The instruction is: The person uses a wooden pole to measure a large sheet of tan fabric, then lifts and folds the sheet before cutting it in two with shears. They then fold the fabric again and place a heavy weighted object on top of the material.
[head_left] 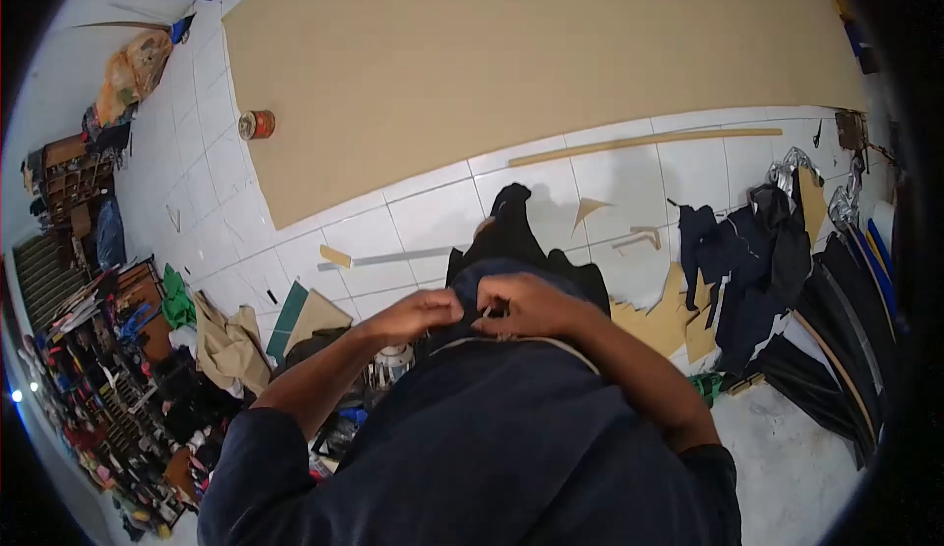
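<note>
My left hand [425, 314] is in front of my waist, its fingers curled together against dark blue cloth [470, 328]. Close beside it, my right hand [526, 304] is bent with thumb and fingers drawn together. Whatever either hand pinches is too small or hidden to make out. Just below the hands, a thin pale band [516, 340] runs across the front of my dark shirt [492, 418]. Beyond the hands, black cloth [506, 236] hangs over my legs and a dark shoe tip shows.
A large tan sheet [531, 55] lies on the white tiled floor, with a tin can [258, 124] on its left edge. A long tan strip [644, 143] and scraps lie nearby. Dark cloth pieces [742, 251] are piled right; crowded shelves [108, 389] stand left.
</note>
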{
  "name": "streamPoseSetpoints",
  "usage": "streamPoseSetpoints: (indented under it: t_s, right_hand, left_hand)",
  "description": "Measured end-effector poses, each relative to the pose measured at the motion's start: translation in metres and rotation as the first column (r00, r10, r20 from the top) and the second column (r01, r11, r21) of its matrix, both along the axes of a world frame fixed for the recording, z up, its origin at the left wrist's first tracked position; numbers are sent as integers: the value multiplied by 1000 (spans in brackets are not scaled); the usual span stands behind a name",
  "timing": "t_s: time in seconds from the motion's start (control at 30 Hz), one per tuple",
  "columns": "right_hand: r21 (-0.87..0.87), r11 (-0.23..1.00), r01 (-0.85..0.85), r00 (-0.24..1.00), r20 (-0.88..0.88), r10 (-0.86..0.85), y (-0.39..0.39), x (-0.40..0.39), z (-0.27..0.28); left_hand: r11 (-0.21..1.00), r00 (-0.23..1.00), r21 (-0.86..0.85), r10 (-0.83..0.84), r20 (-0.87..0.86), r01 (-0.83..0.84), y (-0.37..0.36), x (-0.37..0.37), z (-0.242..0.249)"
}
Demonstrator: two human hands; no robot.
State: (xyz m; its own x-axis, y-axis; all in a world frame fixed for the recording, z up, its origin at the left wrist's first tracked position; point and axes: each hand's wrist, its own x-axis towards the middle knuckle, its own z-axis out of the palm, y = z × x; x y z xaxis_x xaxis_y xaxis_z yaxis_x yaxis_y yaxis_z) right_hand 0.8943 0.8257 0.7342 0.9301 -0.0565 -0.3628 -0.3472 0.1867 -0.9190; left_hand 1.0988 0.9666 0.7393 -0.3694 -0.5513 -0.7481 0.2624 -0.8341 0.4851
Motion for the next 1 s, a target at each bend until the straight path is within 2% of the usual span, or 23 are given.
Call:
streamPoseSetpoints:
  t_s: [0.1,0.17,0.2,0.3,0.4,0.6,0.7,0.8,0.9,0.93,1.0]
  right_hand:
    - [-104,988,-116,993,-31,114,-29,1,-1]
    - [-108,980,-167,986,-32,165,-34,-1,-2]
    - [-33,983,-178,982,-61,176,-39,-3,0]
    - [-93,985,-148,989,-3,149,-37,-3,1]
    - [-32,981,-192,978,-91,189,-42,-6,6]
    - [-139,971,-197,980,16,201,-42,-9,4]
    - [-43,955,-293,950,-130,285,-49,-8,15]
    - [-120,941,-316,944,-143,299,-51,-9,19]
    - [-118,956,-270,960,-110,258,-43,-14,13]
    - [-115,971,-210,974,-107,198,-39,-17,12]
    - [-103,991,-82,992,-103,71,-28,-25,13]
  left_hand:
    - [999,999,32,33,-31,-32,-9,1,-1]
    - [987,982,37,159,-97,-157,5,-4,-16]
    - [986,983,2,169,-77,-169,5,-5,-16]
    - [975,971,78,217,-101,-210,3,-5,-13]
    - [961,956,74,274,-100,-268,3,-11,-10]
    - [941,937,97,333,-107,-324,4,-15,-10]
    - [926,923,116,372,-103,-360,3,-20,-9]
    - [912,911,116,403,-85,-393,3,-25,-7]
    - [898,897,108,435,-71,-427,5,-29,-5]
    - [893,893,104,446,-68,-438,5,-29,-6]
    - [954,954,-5,298,-27,-298,7,-22,-10]
